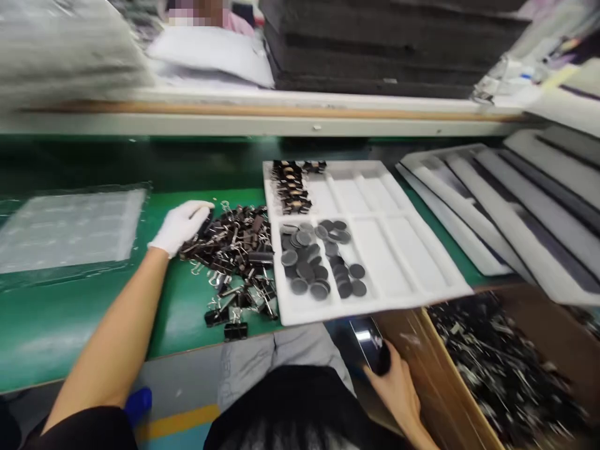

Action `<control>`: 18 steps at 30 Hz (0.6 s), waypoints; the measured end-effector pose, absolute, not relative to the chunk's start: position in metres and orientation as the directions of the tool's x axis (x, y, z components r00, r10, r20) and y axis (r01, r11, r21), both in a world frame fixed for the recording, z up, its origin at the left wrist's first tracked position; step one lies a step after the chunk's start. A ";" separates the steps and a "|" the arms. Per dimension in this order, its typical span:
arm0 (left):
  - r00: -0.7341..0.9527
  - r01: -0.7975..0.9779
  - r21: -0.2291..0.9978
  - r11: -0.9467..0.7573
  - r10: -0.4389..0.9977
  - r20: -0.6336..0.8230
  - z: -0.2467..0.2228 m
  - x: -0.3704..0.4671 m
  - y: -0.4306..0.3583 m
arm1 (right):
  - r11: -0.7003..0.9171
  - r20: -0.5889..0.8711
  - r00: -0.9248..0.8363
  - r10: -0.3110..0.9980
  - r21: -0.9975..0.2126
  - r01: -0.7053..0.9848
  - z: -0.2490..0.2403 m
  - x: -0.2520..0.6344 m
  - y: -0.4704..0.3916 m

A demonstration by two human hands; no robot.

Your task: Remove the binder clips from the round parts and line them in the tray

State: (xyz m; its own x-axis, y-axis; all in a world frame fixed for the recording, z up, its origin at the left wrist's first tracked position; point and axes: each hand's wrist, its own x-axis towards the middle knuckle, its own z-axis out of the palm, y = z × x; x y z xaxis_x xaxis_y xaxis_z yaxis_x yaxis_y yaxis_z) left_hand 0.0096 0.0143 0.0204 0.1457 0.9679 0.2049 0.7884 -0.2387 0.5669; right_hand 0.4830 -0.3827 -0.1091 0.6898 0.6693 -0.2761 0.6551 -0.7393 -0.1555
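Note:
My left hand [180, 228], in a white glove, rests at the left edge of a loose pile of black binder clips [239, 244] on the green table. Its fingers reach over the dark clips, fairly straight, with no clip plainly gripped. Low at the right, my bare right hand [397, 386] holds a dark smartphone [366, 337] with a glossy screen, below the table edge. Between them lies a white compartment tray [407, 250]. Rows of black clips [291, 187] fill its back left compartment, and dark grey discs [304, 262] lie in two front compartments.
A cardboard box [462, 369] full of black and metal pieces stands at the lower right. Stacked white trays [497, 206] lean at the right. A clear plastic tray [75, 228] lies at the left. Behind runs a shelf [225, 122] with dark foam blocks [375, 50].

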 end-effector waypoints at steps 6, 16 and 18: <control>0.149 0.839 0.496 -0.223 0.971 0.185 0.020 0.012 0.021 | -0.773 -0.325 0.714 0.621 -0.097 0.628 -0.125 0.469 -0.388; 0.189 0.819 0.507 -0.270 0.960 0.206 0.018 0.010 0.022 | -0.761 -0.330 0.691 0.643 -0.177 0.624 -0.124 0.460 -0.392; 0.188 0.815 0.512 -0.272 0.959 0.210 0.019 0.011 0.021 | -0.755 -0.313 0.691 0.652 -0.184 0.629 -0.123 0.460 -0.392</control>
State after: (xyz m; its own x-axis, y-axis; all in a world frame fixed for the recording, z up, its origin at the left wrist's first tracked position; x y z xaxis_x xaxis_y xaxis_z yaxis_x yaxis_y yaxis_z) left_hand 0.0108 0.0205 0.0192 0.1879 0.9594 0.2104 0.8151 -0.2718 0.5115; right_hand 0.4604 -0.3925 -0.1235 0.6908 0.6516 -0.3134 0.6292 -0.7553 -0.1835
